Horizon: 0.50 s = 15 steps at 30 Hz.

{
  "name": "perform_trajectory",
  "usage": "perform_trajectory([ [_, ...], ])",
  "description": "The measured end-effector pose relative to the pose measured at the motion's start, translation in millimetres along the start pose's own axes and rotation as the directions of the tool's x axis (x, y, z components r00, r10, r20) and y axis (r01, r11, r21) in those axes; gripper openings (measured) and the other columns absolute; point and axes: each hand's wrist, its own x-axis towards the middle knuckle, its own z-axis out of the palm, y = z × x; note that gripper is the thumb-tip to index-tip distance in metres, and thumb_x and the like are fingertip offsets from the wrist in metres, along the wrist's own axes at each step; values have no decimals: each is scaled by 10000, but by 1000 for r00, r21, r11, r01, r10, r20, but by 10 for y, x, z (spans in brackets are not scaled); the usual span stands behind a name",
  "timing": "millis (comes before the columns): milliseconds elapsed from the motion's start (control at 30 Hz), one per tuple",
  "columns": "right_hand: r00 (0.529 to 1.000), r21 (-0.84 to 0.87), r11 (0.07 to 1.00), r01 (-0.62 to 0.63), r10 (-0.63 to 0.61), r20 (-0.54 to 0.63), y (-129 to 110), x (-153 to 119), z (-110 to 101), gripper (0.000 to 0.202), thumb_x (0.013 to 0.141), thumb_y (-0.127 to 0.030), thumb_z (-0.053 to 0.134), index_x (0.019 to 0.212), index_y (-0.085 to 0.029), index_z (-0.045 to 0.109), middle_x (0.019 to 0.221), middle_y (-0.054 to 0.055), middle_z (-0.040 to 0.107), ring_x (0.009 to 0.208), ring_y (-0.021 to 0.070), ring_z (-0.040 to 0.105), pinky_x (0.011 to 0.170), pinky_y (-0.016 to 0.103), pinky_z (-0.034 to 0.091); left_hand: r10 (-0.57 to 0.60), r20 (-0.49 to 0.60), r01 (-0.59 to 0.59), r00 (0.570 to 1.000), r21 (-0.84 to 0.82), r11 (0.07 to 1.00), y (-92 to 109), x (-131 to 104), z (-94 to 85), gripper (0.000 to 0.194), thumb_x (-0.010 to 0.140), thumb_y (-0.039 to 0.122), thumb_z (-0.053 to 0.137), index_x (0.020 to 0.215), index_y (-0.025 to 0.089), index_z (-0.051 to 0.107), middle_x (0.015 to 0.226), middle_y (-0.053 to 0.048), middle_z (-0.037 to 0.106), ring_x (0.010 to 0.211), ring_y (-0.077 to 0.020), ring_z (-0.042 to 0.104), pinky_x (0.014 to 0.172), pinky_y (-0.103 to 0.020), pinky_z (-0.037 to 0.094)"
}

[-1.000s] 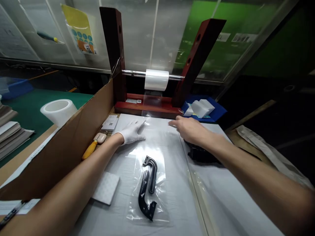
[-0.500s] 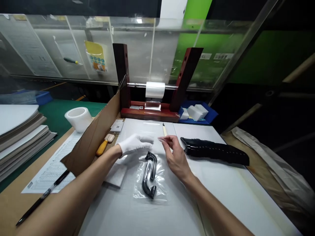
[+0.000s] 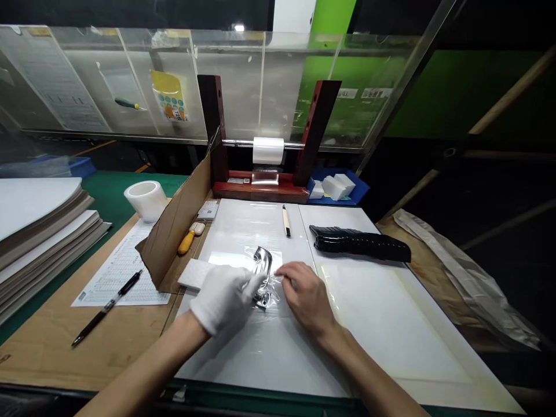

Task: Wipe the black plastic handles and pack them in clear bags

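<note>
A clear plastic bag [image 3: 270,311] with black curved parts [image 3: 263,259] inside lies in front of me, partly covered by my hands. My left hand [image 3: 228,292], in a white glove, is closed over the bag's left side, its thumb and fingers pinched at the plastic. From the right, my bare right hand [image 3: 306,292] holds thumb and forefinger together at the bag's right edge. Beyond them, a cream-handled craft knife [image 3: 286,221] rests on the white work surface [image 3: 373,324]. A white block [image 3: 193,272] lies beside my left hand.
A ribbed black part [image 3: 360,243] lies at right. Behind stands a reddish wooden stand [image 3: 260,191] with a film roll [image 3: 268,150], beside a blue bin [image 3: 360,191] of white blocks. An upright cardboard flap [image 3: 178,220], pen [image 3: 106,310] and tape roll [image 3: 146,201] are at left.
Both hands have come down and nearer to me, onto the bag; the gloved left hand has closed. The view has shifted, showing the table's front edge.
</note>
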Motion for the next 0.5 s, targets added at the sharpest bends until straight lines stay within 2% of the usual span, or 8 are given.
perform_trajectory([
  [67,998,-48,997,-60,60,8,61,181,139,380,953,-89,385,1201,-172,662,1238,109,690,1199,245,614,1030,440,493,-46,-34,45,998,-7,999,55,164,153,463,1042,407,277,1109,261,711,1073,-95,749,988,-272,684,871,-411,522],
  [133,994,-92,992,-84,89,59,148,301,309,486,936,-60,364,1377,-122,559,1432,135,572,1390,250,470,1167,464,361,-71,-33,70,997,-16,997,82,326,345,482,1017,332,328,1443,201,511,1473,-114,551,1375,-312,467,1127,-461,382],
  [200,988,-123,989,-80,95,119,226,337,447,556,919,-50,367,1466,-85,462,1534,148,451,1480,259,330,1227,484,240,-99,-16,98,995,-23,995,88,436,496,600,990,287,355,1558,95,327,1628,-148,321,1509,-360,227,1232,-512,198],
  [233,986,-132,989,-73,92,142,252,332,489,571,922,-60,368,1490,-77,427,1559,150,409,1498,264,287,1238,492,201,-107,-7,107,994,-30,994,90,464,537,630,981,273,359,1572,69,283,1651,-153,263,1523,-376,168,1246,-521,142],
  [300,983,-141,988,-55,78,164,280,310,514,590,936,-82,353,1526,-69,361,1596,149,336,1519,270,221,1242,510,173,-114,8,115,993,-51,992,111,453,547,647,967,268,378,1576,75,278,1659,-142,244,1528,-385,138,1254,-523,106],
  [400,984,-125,992,-1,24,177,310,309,454,638,918,-47,303,1552,-113,318,1611,117,314,1531,242,171,1237,529,196,-128,18,129,992,-107,986,207,203,478,642,942,267,422,1556,99,342,1656,-136,255,1532,-388,127,1255,-552,110],
  [500,979,-85,994,66,-48,196,352,311,360,653,875,-12,308,1479,-205,466,1524,61,480,1491,213,302,1229,552,228,-150,29,153,988,-215,965,322,-361,479,631,958,305,452,1564,168,347,1648,-136,275,1531,-353,178,1247,-568,197],
])
